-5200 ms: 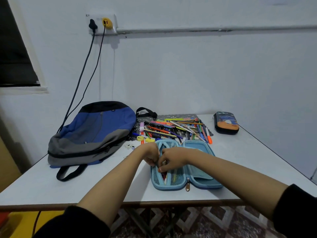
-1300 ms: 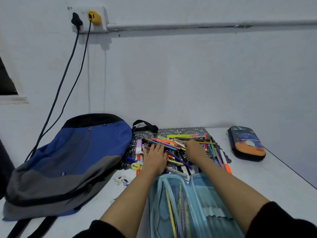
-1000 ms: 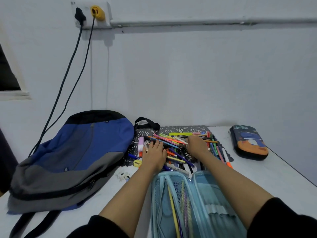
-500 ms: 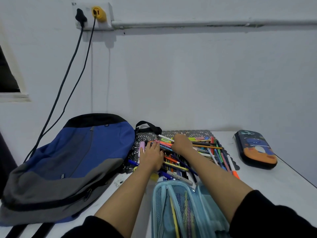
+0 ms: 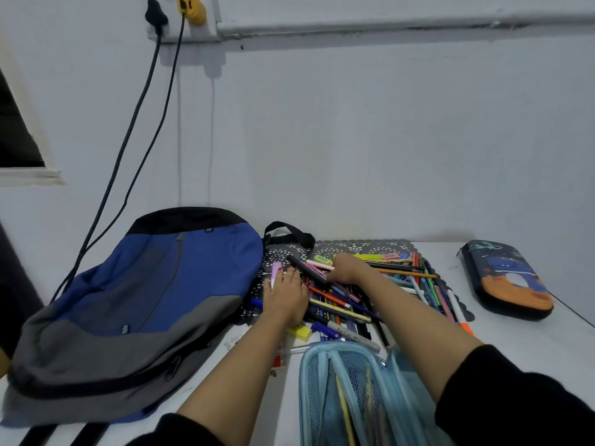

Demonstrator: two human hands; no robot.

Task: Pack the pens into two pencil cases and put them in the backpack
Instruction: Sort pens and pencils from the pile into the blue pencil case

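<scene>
A heap of coloured pens (image 5: pixel 380 291) lies on a black lace mat (image 5: pixel 354 247) at the table's far side. My left hand (image 5: pixel 286 297) rests flat on the heap's left part, fingers straight. My right hand (image 5: pixel 346 268) pinches a black pen (image 5: pixel 306 268) that sticks up to the left. The light blue pencil case (image 5: pixel 347 394) lies open in front of me with a few pens in its mesh pocket. A dark pencil case with an orange base (image 5: pixel 507 280) lies zipped at the right. The blue and grey backpack (image 5: pixel 128 304) lies at the left.
Two black cables (image 5: pixel 135 123) hang from a wall socket (image 5: pixel 180 17) down behind the backpack. The white table's right edge (image 5: pixel 576 313) runs just past the dark case. A small yellow item (image 5: pixel 299 331) lies below my left hand.
My right hand has moved left across the heap and lifted a black pen. My left hand has stayed on the pens.
</scene>
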